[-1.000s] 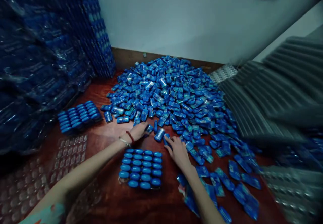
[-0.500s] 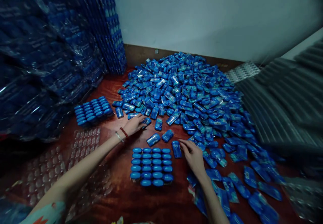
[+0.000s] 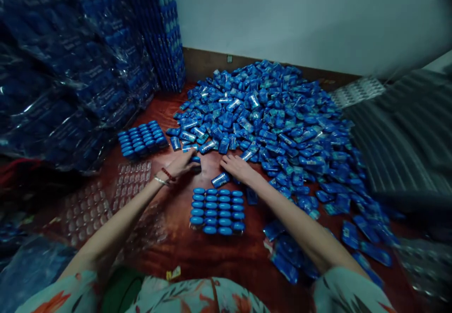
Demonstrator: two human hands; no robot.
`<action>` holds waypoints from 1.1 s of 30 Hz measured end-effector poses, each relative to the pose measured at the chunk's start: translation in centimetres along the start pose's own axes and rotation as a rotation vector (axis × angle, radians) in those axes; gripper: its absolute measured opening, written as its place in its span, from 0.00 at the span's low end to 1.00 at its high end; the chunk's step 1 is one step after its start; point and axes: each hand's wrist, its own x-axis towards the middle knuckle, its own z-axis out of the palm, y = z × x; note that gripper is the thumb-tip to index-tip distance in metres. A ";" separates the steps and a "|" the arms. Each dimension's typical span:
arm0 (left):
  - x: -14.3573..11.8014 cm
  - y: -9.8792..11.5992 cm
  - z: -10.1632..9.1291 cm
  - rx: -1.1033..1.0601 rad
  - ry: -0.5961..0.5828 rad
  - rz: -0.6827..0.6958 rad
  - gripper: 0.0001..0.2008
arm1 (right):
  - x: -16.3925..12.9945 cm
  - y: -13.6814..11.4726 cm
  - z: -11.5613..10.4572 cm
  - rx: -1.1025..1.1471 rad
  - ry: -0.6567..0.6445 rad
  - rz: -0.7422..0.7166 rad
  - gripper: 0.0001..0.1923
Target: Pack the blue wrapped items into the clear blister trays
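A big heap of small blue containers [image 3: 268, 115] covers the red-brown table [image 3: 212, 256]. In front of me lies a filled tray of blue containers [image 3: 218, 210], standing in neat rows. My left hand [image 3: 181, 163], with a red bead bracelet on the wrist, rests on a loose blue container [image 3: 196, 160] at the heap's near edge. My right hand [image 3: 236, 167] lies flat at the heap's edge, just beyond a lone blue container [image 3: 221, 180]. Whether the fingers grip anything is hard to see.
A second filled tray [image 3: 142, 139] sits at the left. Empty clear blister trays [image 3: 106, 195] lie on the table's left side. Stacks of wrapped blue packs [image 3: 70, 68] rise at the left. Flat blue sachets [image 3: 353, 237] lie at the right, below a grey ribbed stack [image 3: 399, 143].
My right hand moved up and left from beside the filled tray to the heap's edge. My left hand stayed at the heap's edge. The camera tilted down, showing my patterned sleeves.
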 end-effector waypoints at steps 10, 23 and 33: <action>-20.3 6.1 1.9 -0.185 0.363 -0.141 0.11 | -16.3 -4.5 0.3 0.944 0.782 0.681 0.27; -19.0 5.5 7.5 0.128 0.183 0.241 0.18 | -18.9 -14.9 6.4 0.640 0.750 0.407 0.13; -17.0 6.2 4.1 0.053 -0.104 0.257 0.17 | -16.7 -14.7 1.1 0.013 0.221 0.118 0.18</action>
